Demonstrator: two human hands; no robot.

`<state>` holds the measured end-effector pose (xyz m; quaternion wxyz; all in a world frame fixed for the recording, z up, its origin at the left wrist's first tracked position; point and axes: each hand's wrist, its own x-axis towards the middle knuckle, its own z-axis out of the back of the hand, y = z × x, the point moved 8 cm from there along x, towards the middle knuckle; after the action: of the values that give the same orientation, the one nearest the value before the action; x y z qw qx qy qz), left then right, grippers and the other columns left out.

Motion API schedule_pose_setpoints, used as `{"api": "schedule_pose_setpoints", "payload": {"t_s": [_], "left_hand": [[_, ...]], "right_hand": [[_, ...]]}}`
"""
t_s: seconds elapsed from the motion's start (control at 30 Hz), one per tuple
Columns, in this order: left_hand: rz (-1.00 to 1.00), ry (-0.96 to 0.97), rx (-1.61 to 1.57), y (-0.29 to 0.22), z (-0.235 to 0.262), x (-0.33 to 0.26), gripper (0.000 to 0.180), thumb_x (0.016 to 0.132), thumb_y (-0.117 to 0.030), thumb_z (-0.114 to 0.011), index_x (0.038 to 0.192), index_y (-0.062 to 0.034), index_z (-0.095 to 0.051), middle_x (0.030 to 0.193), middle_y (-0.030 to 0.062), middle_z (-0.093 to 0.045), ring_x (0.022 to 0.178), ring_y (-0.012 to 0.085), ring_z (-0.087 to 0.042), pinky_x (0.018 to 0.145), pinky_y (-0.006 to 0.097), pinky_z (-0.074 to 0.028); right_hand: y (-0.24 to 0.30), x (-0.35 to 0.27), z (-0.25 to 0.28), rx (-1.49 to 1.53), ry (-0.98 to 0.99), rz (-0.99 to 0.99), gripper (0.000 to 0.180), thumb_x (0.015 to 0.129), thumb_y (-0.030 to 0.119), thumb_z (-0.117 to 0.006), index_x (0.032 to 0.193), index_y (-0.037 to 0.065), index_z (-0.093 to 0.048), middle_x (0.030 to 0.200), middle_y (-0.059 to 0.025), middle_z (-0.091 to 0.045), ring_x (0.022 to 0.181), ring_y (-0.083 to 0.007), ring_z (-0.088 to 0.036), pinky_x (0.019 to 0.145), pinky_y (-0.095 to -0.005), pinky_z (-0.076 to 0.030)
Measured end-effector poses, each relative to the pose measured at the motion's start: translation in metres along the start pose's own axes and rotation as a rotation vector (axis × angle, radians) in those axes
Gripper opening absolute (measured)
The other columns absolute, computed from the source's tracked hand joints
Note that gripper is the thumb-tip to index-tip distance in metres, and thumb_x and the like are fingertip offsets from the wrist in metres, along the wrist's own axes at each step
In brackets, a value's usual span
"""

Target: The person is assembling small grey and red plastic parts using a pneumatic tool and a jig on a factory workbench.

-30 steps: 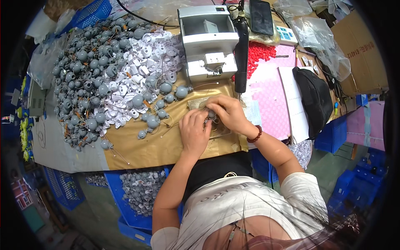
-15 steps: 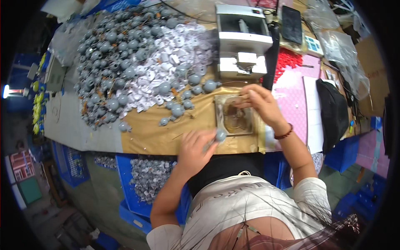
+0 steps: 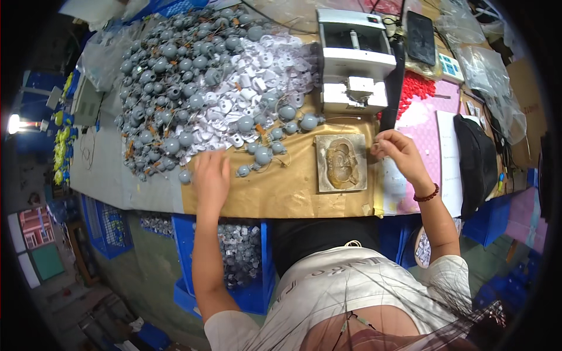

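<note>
My left hand (image 3: 211,182) reaches to the near edge of a heap of small white plastic parts (image 3: 225,108). Its fingers point away from me, stretched out, and nothing shows in them; a grey ball (image 3: 185,176) lies just left of it. My right hand (image 3: 403,153) is raised to the right of a square metal mould block (image 3: 322,180). Its thumb and fingers are pinched together, and whatever is between them is too small to make out. The mould's hollow (image 3: 342,164) has a brownish, shiny surface.
A large heap of grey balls with short wires (image 3: 170,76) covers the table's left side. A white machine (image 3: 355,64) stands behind the mould. Red pieces (image 3: 417,88), a phone (image 3: 420,38) and a black cloth item (image 3: 473,158) lie right. Blue bins (image 3: 266,257) sit below the table edge.
My left hand has moved left from beside the mould to the heap; the grey ball it held no longer shows in it. My right hand has moved right, off the mould.
</note>
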<state>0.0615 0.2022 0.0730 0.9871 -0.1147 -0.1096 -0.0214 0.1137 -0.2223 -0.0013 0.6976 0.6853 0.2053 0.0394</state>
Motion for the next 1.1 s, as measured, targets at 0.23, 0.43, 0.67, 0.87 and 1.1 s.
{"api": "schedule_pose_setpoints", "payload": {"t_s": [0.23,0.43,0.67,0.87,1.1], "left_hand": [[-0.046,-0.052,-0.023,-0.003,-0.047,0.026,0.026,0.082,-0.008,-0.075,0.105,-0.0017,-0.065,0.098,0.0141,-0.059,0.099,0.0343,-0.054,0.086,0.046,-0.044],[0.095,-0.157,-0.239,0.021,-0.036,0.009,0.023,0.081,-0.001,-0.073,0.101,-0.0018,-0.062,0.1,0.014,-0.063,0.097,0.034,-0.058,0.086,0.043,-0.047],[-0.451,-0.211,-0.315,-0.132,0.004,-0.015,0.024,0.079,-0.001,-0.072,0.102,-0.0043,-0.065,0.11,0.0118,-0.066,0.102,0.0315,-0.063,0.086,0.043,-0.05],[-0.57,-0.054,-0.414,-0.206,-0.063,-0.009,0.021,0.078,-0.007,-0.074,0.098,-0.0065,-0.068,0.104,0.007,-0.065,0.102,0.0293,-0.063,0.083,0.041,-0.053],[-0.405,0.089,-0.55,-0.209,-0.08,-0.006,0.019,0.075,-0.008,-0.079,0.092,-0.0065,-0.07,0.096,0.0073,-0.063,0.101,0.0301,-0.059,0.084,0.042,-0.051]], "right_hand": [[0.025,-0.017,0.047,-0.648,-0.223,0.16,0.016,0.095,0.011,-0.065,0.107,0.0,-0.068,0.095,-0.0092,-0.072,0.083,-0.0154,-0.068,0.075,-0.029,-0.053],[0.039,0.014,0.073,-1.169,-0.427,0.354,0.011,0.086,0.011,-0.067,0.095,0.005,-0.067,0.086,-0.0131,-0.066,0.085,-0.0343,-0.064,0.073,-0.0436,-0.053],[0.023,0.031,0.073,-1.247,-0.423,0.312,0.01,0.085,0.009,-0.068,0.092,0.004,-0.064,0.088,-0.014,-0.065,0.08,-0.0346,-0.064,0.071,-0.0427,-0.053],[0.029,0.019,0.079,-0.732,-0.363,0.208,0.011,0.085,0.001,-0.067,0.096,0.001,-0.064,0.085,-0.0078,-0.068,0.076,-0.0184,-0.066,0.07,-0.031,-0.053],[0.05,-0.015,0.004,-0.441,-0.017,0.429,0.019,0.086,-0.006,-0.068,0.105,-0.001,-0.067,0.099,-0.0069,-0.07,0.087,-0.0163,-0.066,0.083,-0.0284,-0.053]]}}
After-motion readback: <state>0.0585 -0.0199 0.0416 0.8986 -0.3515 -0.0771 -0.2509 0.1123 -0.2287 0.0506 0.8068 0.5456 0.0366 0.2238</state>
